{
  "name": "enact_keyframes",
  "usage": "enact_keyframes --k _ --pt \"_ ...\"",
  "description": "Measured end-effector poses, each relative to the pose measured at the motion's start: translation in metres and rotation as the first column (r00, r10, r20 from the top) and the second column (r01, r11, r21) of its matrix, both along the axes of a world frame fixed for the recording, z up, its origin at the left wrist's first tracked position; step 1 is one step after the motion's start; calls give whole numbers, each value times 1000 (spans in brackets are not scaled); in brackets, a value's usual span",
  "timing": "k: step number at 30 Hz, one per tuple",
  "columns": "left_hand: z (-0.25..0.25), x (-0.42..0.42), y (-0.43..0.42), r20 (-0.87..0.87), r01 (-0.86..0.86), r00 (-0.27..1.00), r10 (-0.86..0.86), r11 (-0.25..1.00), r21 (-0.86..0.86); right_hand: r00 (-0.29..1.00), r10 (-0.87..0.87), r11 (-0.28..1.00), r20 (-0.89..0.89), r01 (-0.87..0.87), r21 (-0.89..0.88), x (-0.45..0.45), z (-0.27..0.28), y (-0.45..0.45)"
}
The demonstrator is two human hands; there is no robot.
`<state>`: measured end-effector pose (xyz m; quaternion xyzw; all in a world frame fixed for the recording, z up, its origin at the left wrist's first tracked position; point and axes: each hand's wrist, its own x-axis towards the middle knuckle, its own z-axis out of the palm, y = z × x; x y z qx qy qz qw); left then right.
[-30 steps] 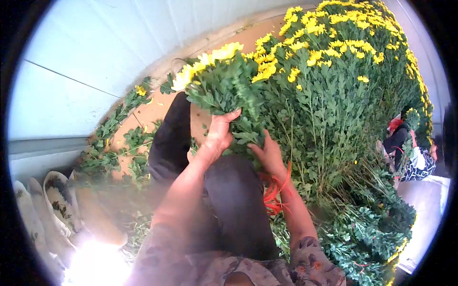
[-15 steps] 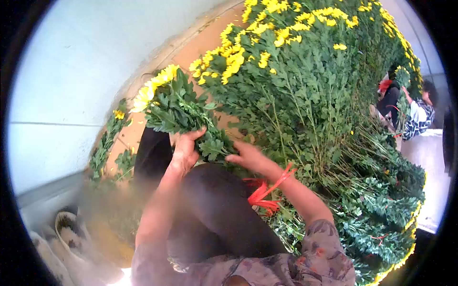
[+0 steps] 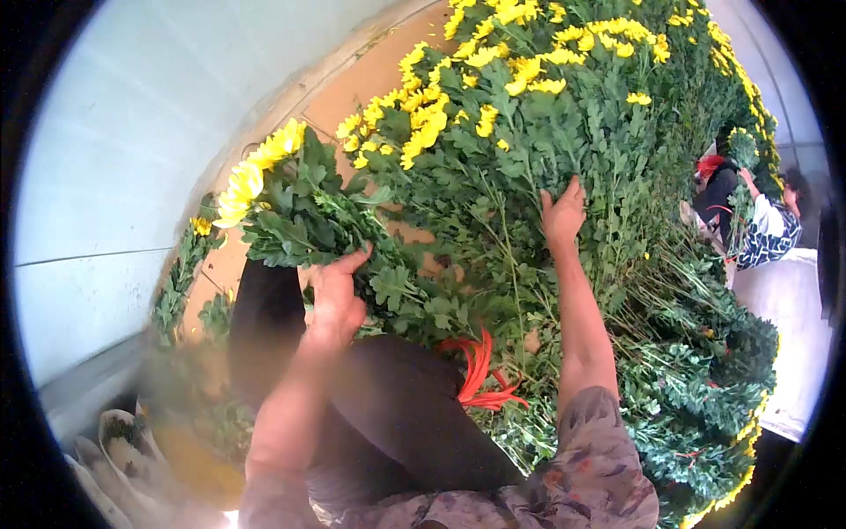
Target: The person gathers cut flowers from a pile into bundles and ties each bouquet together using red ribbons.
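My left hand is closed round a bunch of yellow chrysanthemums, its blooms pointing up and left over my left knee. Farther right, my right hand touches the leafy stems of the big flower pile. Its fingers are closed together among the leaves, and whether they grip a stem is hard to make out. Red ribbon strips lie by my right knee, between my two arms.
Another person sits at the far right beside a pale sheet. Tied green bunches lie at the lower right. A pale wall curves along the left, with white wrappings at its foot. Loose leafy stems lie beside it.
My right hand has left the held bunch and moved up and right to the flower pile. My left hand has shifted left with the bunch. The view has turned to the right.
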<state>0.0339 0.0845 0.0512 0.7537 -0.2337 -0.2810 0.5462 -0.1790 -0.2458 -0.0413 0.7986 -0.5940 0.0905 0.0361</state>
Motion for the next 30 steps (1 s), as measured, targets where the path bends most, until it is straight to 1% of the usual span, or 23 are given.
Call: enact_keyframes --k 1,2,4,5,6,7,8,9,10,11,12,13,14,16,17,20,22,24,25,26,27,28,30 --pt "7 4 -7 -475 -240 862 176 968 -78 996 86 989 36 -81 -121 2 12 14" --pt "9 6 -9 -839 -480 488 242 877 -26 995 96 990 29 -93 -108 6 23 28" --pt "-2 10 -3 -858 -474 441 263 880 26 825 546 835 145 -521 -176 20 38 53" --pt "-1 8 -2 -855 -494 434 284 868 37 768 576 798 280 -603 14 28 26 65" --pt "-2 7 -1 -853 -512 428 300 858 45 825 495 807 272 -553 209 43 19 84" --pt "-15 3 3 -815 -480 508 280 877 3 766 611 778 200 -628 27 60 7 94" --pt "-29 -1 8 -770 -447 583 260 894 -36 762 615 774 201 -633 29 72 -8 99" --pt "-36 -5 11 -700 -458 659 273 885 -87 829 552 833 94 -554 -5 84 -25 102" --pt "-31 -5 13 -699 -463 662 269 881 -100 882 471 881 -9 -471 -50 94 -34 104" --pt "-27 -5 15 -698 -468 665 266 876 -113 879 477 878 -9 -477 -49 102 -42 102" --pt "-23 -5 17 -697 -473 668 262 872 -126 940 338 898 37 -334 286 109 -45 99" --pt "-19 -1 18 -588 -331 781 209 938 -107 962 271 856 43 -261 445 110 -46 97" --pt "-13 1 17 -544 -289 814 203 954 -77 980 199 792 24 -175 586 111 -48 94" --pt "-2 5 15 -452 -209 874 181 978 -11 882 465 839 72 -465 283 101 -37 96" --pt "-6 5 16 -482 -206 862 161 978 -42 865 497 856 66 -501 128 97 -24 100" --pt "-20 0 23 -485 -191 866 123 977 -93 828 557 830 -65 -557 18 94 -33 97" --pt "-34 -3 23 -415 -152 904 103 985 -85 746 661 748 -79 -663 -1 94 -34 95" --pt "-25 2 18 -586 -251 786 196 968 -12 798 602 786 28 -599 153 104 -35 88" --pt "-18 5 14 -657 -303 711 248 952 31 793 602 785 94 -609 118 107 -17 90" --pt "1 10 2 -882 -477 293 369 856 200 784 601 783 156 -617 82 110 14 97" --pt "-63 3 2 -903 -462 295 313 874 152 774 588 778 235 -621 97 113 39 105" --pt "-64 3 5 -902 -474 297 313 869 145 764 564 776 312 -620 115 114 64 112" --pt "-64 -1 9 -895 -350 441 72 932 -98 730 554 764 400 -637 104 124 98 130"
